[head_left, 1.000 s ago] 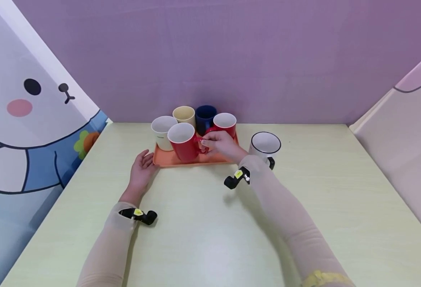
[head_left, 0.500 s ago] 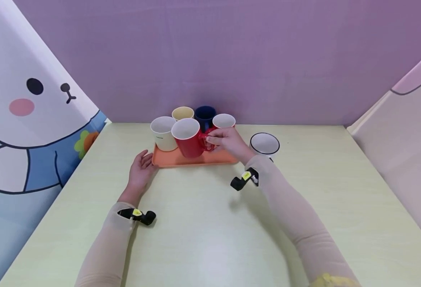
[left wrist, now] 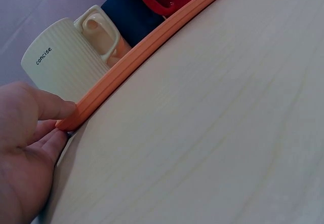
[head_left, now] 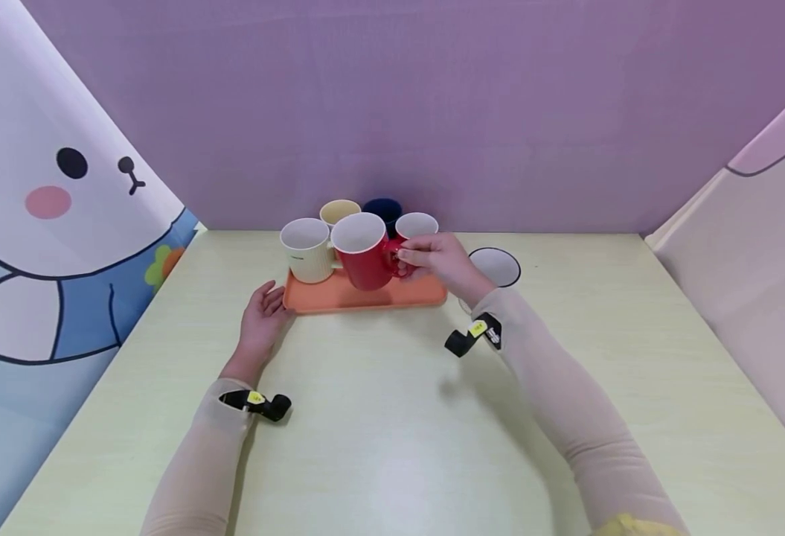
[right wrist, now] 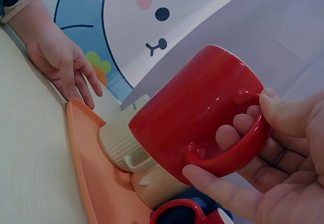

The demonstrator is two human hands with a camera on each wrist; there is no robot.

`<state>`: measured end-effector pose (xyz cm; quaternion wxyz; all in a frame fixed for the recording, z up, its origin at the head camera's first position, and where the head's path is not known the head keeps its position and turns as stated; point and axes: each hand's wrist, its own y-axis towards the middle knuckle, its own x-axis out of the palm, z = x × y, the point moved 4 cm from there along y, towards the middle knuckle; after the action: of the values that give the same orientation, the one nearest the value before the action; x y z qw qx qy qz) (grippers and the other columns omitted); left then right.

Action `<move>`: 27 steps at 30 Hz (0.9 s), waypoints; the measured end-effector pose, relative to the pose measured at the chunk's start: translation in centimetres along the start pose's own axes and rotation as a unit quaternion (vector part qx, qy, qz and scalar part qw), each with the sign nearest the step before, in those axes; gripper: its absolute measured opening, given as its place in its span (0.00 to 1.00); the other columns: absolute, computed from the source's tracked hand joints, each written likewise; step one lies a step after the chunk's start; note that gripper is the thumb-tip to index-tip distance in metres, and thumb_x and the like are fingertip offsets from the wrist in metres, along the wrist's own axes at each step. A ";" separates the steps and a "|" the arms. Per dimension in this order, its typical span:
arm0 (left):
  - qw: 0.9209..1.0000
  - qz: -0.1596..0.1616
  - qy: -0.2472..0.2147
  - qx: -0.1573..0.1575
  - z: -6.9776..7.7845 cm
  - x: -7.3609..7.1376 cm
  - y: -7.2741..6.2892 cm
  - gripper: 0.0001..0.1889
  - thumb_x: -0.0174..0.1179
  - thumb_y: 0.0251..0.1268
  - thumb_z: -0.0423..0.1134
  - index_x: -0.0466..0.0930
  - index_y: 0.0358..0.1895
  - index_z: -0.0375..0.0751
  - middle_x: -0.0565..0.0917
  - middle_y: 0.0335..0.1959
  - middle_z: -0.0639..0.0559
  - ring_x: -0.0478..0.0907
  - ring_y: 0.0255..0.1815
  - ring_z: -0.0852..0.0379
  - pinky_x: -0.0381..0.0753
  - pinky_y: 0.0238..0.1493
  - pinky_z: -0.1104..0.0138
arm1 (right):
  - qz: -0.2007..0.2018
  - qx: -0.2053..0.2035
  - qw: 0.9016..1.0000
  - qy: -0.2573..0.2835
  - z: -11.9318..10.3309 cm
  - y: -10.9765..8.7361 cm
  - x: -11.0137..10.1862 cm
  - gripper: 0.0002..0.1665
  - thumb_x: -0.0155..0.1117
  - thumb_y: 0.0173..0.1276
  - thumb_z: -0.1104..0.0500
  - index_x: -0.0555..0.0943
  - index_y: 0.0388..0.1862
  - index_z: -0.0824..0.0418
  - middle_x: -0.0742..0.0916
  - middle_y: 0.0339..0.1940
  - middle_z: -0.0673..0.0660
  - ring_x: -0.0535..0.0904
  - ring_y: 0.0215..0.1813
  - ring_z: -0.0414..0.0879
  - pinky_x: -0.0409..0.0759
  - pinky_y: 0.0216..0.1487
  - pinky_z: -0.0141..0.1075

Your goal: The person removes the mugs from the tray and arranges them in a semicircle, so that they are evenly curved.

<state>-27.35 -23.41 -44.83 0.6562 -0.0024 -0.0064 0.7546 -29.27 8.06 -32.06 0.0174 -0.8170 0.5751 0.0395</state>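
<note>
The right hand (head_left: 442,262) grips the red mug (head_left: 364,269), raised above the tray (head_left: 312,300), by its three o'clock handle, likely to leave the rim untouched. The left hand (head_left: 263,321) pinches the tray's eight o'clock corner, apparently as a steadying hold.

Soft glare on the table (head_left: 402,454) — both wrist views dimmer.
</note>
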 end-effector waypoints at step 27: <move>1.000 0.009 0.008 -0.002 -0.4 -0.3 0.5 0.38 0.51 0.67 0.17 0.46 0.78 0.31 0.60 0.74 0.31 0.60 0.75 0.42 0.64 0.74 0.59 | 0.079 -0.052 0.995 0.045 -1.4 -1.9 -6.7 0.11 0.62 0.72 0.65 0.86 0.46 0.71 0.86 0.32 0.59 0.84 0.37 0.50 0.88 0.45 0.44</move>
<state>-27.75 -23.79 -45.26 0.6492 -0.0097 -0.0021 0.7606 -29.65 14.86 -30.09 -0.0543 -0.7700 0.6348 0.0337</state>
